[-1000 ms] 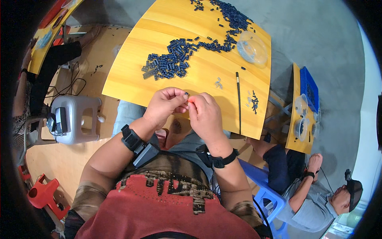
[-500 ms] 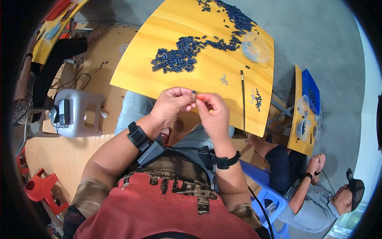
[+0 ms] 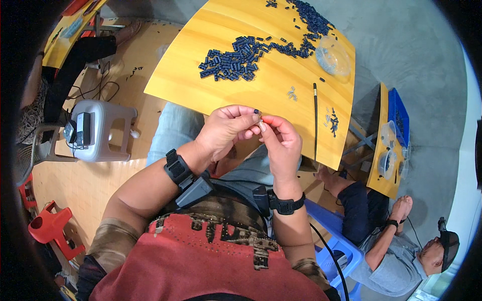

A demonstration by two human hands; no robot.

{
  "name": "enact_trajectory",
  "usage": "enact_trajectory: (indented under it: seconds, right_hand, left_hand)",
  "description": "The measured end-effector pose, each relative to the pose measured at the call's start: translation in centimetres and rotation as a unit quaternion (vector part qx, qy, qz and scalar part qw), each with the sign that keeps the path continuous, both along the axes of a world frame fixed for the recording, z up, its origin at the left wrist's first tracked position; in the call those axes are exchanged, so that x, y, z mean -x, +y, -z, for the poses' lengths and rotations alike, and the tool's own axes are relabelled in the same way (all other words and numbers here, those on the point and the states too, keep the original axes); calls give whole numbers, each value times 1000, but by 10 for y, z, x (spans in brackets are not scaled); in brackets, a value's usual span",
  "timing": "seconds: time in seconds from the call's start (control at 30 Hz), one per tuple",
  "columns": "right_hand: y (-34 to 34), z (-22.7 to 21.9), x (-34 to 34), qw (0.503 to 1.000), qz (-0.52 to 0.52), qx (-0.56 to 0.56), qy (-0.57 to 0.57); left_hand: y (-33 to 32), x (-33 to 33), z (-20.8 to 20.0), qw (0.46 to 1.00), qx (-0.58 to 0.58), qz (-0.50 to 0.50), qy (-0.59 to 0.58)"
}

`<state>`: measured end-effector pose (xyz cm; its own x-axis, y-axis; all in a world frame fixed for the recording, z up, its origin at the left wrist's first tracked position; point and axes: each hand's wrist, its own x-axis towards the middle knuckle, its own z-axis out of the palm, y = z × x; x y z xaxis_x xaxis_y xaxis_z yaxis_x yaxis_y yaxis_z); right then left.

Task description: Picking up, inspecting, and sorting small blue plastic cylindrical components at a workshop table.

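Just off the near edge of the yellow table [image 3: 175,83], my two hands meet at the fingertips. My left hand [image 3: 223,131] is closed in a pinch on a small dark blue-black piece [image 3: 256,111], whose end pokes out above the thumb and forefinger. Thumb to forefinger, my right hand [image 3: 282,148] is also closed, right against the left fingertips. A tiny pale or shiny bit shows between the hands, too small to name. Beyond them lies a heap of dark short cylindrical pieces [image 3: 233,60], with small silvery pieces [image 3: 292,93] nearer to me.
A thin black rod [image 3: 315,120] lies on the table's right, beside small dark pieces [image 3: 334,123]. Behind are a clear round tub [image 3: 333,56] and another dark heap [image 3: 311,17]. A grey stool [image 3: 103,108] stands left; a person [image 3: 396,251] sits at right by a blue tray [image 3: 397,113].
The whole view has shifted a little, so the table sits slightly further right and higher. My hands stay pinched together, with the dark piece still at the left fingertips.
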<state>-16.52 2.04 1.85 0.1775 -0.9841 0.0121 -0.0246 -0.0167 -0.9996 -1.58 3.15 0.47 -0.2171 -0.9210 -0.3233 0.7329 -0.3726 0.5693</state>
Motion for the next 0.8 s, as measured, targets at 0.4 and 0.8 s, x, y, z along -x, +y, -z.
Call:
enact_trajectory:
  seconds: [0.4,0.8]
  right_hand:
    - [4,1,6,1000,15,7,-1]
    - [15,-9,6,994,3,95,55]
  left_hand:
    - [9,-10,-3,995,29,27,-93]
    - [22,-16,-1,978,89,86,-168]
